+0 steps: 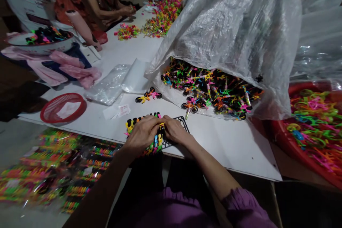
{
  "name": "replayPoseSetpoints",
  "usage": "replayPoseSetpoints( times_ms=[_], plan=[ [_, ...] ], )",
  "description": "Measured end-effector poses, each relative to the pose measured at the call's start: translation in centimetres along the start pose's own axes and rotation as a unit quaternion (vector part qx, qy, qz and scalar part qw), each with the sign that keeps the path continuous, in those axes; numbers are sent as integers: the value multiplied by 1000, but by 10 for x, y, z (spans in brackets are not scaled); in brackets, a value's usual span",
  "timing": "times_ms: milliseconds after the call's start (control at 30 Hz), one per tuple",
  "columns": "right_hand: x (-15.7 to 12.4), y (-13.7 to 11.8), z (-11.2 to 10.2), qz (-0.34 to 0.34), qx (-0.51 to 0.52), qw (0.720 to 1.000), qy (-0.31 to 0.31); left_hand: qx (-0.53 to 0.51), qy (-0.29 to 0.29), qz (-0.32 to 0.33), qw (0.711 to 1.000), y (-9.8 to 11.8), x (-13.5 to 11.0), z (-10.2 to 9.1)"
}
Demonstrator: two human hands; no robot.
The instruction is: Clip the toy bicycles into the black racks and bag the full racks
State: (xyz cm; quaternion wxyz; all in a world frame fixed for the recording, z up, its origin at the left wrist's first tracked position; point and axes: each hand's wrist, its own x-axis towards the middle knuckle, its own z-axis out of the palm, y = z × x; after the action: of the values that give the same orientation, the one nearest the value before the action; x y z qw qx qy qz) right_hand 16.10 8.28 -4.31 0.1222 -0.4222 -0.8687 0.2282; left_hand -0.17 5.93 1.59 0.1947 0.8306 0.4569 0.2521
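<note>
A black plastic grid tray [184, 124] lies at the table's front edge, its left part filled with rows of small colourful toy bicycles [156, 141]. Over these rows my left hand [143, 130] is closed, fingers bent towards the middle. My right hand [173, 129] meets it from the other side, also closed. Between the fingertips of both hands shows a yellow toy bicycle [161, 124], partly hidden. Just beyond the tray lie a loose yellow toy bicycle [143, 98] and a pink one [153, 93].
A big clear plastic bag [227, 25] spills toy bicycles at the right. Far right stands a red tub [278, 131] of colourful parts. A red basket [45, 112], flat plastic bags [109, 83] and paper slips [124, 109] lie left. Packed bags [40, 181] cover the floor. Another person [98, 0] sits opposite.
</note>
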Motion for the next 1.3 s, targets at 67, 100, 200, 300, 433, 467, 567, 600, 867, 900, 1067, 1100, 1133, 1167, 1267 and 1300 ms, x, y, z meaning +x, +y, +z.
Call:
replayPoseSetpoints(
  times_ms=[67,100,200,300,433,467,567,600,867,900,1067,1100,1133,1167,1267,1300],
  plan=[
    [0,-2,-4,-7,-11,1000,-20,6,-3,8,1000,0,-1,-1],
    [1,-3,-6,-6,-15,999,-28,6,-5,6,1000,1,-2,-1],
    [2,-4,-7,8,-22,999,-31,2,-10,-19,1000,5,0,-2],
    [2,-9,1,43,-32,998,-22,31,11,-56,998,11,3,3],
    [-1,-12,6,55,-12,998,-6,102,43,-44,993,17,2,11],
    [-4,-9,3,39,16,999,-2,106,35,-35,993,17,0,11],
    [-19,11,-18,7,81,997,11,94,6,-20,995,15,-6,9],
    [-25,20,-27,19,72,997,24,88,3,-15,996,14,-8,8],
    [-34,46,-62,57,-211,975,31,84,7,26,996,8,-12,9],
    [-30,42,-60,38,-219,974,38,83,6,31,996,8,-13,10],
    [-14,31,-48,-6,-187,982,-1,90,17,37,995,7,-17,10],
    [-13,31,-46,19,-177,984,-2,90,16,38,995,7,-17,10],
    [-14,31,-45,56,-170,984,7,89,15,40,995,7,-17,11],
    [-14,32,-45,100,-167,981,21,87,15,42,995,6,-17,11],
    [-11,29,-42,216,-171,961,33,87,22,47,995,5,-16,11],
    [-9,27,-41,231,-169,958,29,89,23,46,995,5,-15,10]
  ],
)
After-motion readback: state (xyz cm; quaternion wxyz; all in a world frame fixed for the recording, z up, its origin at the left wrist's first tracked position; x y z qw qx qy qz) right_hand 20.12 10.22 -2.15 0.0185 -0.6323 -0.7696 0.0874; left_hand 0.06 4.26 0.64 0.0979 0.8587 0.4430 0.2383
